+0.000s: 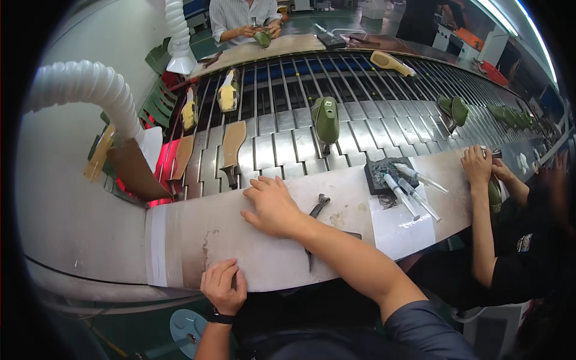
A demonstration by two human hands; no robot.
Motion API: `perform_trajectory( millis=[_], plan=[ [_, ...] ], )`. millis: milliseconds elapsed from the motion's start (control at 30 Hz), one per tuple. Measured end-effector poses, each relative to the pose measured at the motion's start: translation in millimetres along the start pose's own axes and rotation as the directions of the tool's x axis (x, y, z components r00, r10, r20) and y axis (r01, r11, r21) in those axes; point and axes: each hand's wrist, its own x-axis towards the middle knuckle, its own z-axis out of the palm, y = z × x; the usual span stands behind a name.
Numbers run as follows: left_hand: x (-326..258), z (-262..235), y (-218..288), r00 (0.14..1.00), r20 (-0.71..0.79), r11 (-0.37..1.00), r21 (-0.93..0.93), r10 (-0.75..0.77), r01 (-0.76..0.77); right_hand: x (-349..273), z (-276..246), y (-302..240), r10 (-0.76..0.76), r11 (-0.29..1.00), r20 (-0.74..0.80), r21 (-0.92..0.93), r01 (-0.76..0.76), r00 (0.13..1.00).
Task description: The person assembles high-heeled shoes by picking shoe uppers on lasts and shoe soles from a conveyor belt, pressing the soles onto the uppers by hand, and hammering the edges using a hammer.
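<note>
Metal pliers (316, 210) lay on the pale table (252, 258), just right of the right hand (273, 207), which rested flat with fingers spread. Lower, the left hand (224, 287) was curled over the table's near edge, well apart from them.

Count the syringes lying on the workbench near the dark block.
3 syringes, side by side just right of the right hand: one leftmost, one in the middle, one farthest, resting on the dark block. None seems hidden.

Hands (273, 207) on workbench (336, 240) beside conveyor (360, 129)
</note>
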Motion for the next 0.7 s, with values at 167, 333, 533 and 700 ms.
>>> perform_trajectory(
  millis=[167,333,533,700],
  plan=[
    [0.1,0.1,0.3,1.0,-0.007,1.0,0.012,-0.006,0.006,0.5,-5.9,-5.8,0.169,0.971,0.027,-0.173,-0.162,0.985],
    [-0.3,-0.5,0.2,1.0,-0.02,1.0,0.028,0.0,0.0,0.4,-15.6,-9.1,0.176,0.971,0.116,-0.181,-0.153,0.978],
    [-0.8,-0.1,-2.6,0.999,-0.034,1.0,0.005,-0.014,0.014,1.9,-8.4,-7.3,0.178,0.973,0.111,-0.169,-0.158,0.978],
    [0.0,-3.4,-0.8,0.999,-0.026,1.0,-0.014,-0.027,0.027,3.0,-11.4,-9.5,0.181,0.973,0.115,-0.167,-0.16,0.977]
  ],
)
